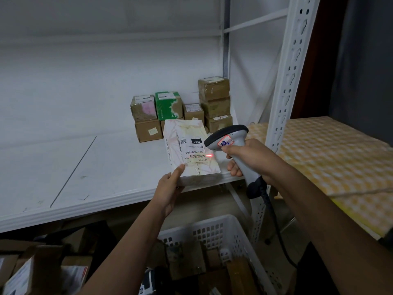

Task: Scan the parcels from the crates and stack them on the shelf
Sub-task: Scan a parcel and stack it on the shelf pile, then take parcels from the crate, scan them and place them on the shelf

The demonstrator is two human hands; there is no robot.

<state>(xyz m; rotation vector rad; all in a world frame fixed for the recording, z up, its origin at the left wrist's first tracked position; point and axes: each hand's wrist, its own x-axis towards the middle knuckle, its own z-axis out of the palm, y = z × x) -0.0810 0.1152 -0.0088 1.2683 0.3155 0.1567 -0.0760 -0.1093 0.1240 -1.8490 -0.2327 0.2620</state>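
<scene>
One pale patterned parcel (191, 152) is held over the front edge of the white shelf (89, 171), just in front of the stacked boxes at the shelf's back right corner; the left hand (168, 188) grips its near left corner, thumb curled on top and fingers underneath. The right hand (251, 158), to the right of the parcel, is closed around the handle of one grey barcode scanner (231, 141), whose head points at the parcel and throws a short red line beside the barcode. The parcel's white label (192, 153) reads upside down from here: "032" in a black box and "032-038-E01" above the barcode; the smaller print is too fine to read. The scanner bears a red-edged sticker with blue handwriting that cannot be made out. Behind the parcel stand at least eight boxes: one green box (169, 105) and about seven brown cardboard boxes (214, 103), one partly hidden by the parcel. Below the shelf sits one white perforated crate (214, 231) holding dim, indistinct packages, and more cartons (32, 262) lie cut off at the lower left
</scene>
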